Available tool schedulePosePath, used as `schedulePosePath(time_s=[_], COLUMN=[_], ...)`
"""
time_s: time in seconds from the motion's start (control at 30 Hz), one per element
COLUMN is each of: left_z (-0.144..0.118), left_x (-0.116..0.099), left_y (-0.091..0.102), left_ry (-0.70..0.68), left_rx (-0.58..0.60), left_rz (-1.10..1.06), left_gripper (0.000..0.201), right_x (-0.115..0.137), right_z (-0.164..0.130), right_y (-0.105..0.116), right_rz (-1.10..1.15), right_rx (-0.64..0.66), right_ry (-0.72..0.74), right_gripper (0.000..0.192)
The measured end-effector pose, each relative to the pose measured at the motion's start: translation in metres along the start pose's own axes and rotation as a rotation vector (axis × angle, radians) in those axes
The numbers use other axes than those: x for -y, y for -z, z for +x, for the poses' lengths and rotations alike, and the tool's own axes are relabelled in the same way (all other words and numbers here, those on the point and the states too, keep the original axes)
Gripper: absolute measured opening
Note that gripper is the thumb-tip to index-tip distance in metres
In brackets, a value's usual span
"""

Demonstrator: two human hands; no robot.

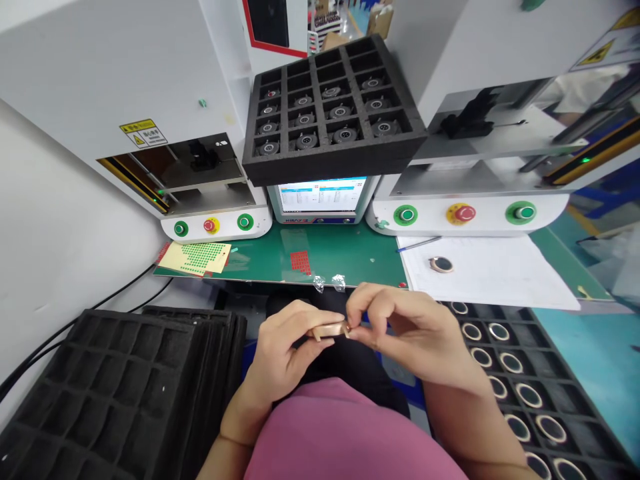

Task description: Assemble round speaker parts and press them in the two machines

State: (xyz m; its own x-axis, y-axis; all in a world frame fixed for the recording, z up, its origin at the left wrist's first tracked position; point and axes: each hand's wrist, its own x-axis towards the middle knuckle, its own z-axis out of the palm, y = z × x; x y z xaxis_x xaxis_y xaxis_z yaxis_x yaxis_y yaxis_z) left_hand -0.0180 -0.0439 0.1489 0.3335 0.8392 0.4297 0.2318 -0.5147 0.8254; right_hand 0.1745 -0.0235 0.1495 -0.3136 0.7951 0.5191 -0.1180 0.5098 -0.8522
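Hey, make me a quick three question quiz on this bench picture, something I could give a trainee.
1. True or false: both hands grip the rose-gold ring.
2. Where does a loose ring lie? A) white paper B) green mat C) foam tray
3. What colour is the middle button on the right-hand machine?

Key:
1. True: left hand and right hand pinch it.
2. A, the white paper.
3. Red.

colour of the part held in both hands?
Rose-gold ring part, clearest in the head view.
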Motion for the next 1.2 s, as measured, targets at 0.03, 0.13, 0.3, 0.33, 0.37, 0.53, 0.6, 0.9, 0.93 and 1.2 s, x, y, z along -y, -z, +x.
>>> schedulePosePath(time_s=[0.03, 0.13, 0.3, 0.33, 0.37, 0.53, 0.6, 0.9, 0.93, 1.2], left_z=[0.000, -0.001, -0.002, -0.003, -0.003, -0.004, -0.005, -0.005, -0.006, -0.009], left_x=[0.000, 0.002, 0.006, 0.007, 0.008, 0.011, 0.011, 0.014, 0.015, 0.021], left_y=[0.000, 0.000, 0.000, 0.000, -0.001, -0.001, -0.001, -0.004, -0.005, -0.009], left_ry=[0.003, 0.000, -0.028, -0.039, -0.048, -0.040, -0.025, 0.055, 0.047, -0.095], left_rx=[0.003, 0.003, -0.027, -0.033, -0.042, -0.067, -0.062, -0.038, -0.055, -0.192], left_rz=[-0.003, 0.000, 0.026, 0.031, 0.038, 0.054, 0.038, -0.102, -0.103, 0.027], left_gripper=[0.019, 0.019, 0.022, 0.022, 0.022, 0.022, 0.020, 0.017, 0.018, 0.025], right_x=[-0.001, -0.005, -0.011, -0.011, -0.011, -0.009, -0.007, -0.001, -0.002, -0.016], right_z=[0.002, 0.004, -0.002, -0.004, -0.006, -0.009, -0.005, 0.013, 0.012, -0.002], right_y=[0.001, 0.001, -0.008, -0.010, -0.012, -0.017, -0.013, 0.012, 0.010, -0.018], right_rz=[0.005, 0.022, 0.030, 0.018, 0.003, -0.032, -0.033, -0.077, -0.098, -0.138], right_rx=[0.028, 0.044, -0.138, -0.161, -0.185, -0.269, -0.218, 0.190, 0.185, -0.247], right_ry=[0.021, 0.057, 0.078, 0.098, 0.120, 0.135, 0.113, 0.107, 0.115, 0.212], right_gripper=[0.028, 0.027, 0.024, 0.025, 0.027, 0.026, 0.024, 0.017, 0.019, 0.023])
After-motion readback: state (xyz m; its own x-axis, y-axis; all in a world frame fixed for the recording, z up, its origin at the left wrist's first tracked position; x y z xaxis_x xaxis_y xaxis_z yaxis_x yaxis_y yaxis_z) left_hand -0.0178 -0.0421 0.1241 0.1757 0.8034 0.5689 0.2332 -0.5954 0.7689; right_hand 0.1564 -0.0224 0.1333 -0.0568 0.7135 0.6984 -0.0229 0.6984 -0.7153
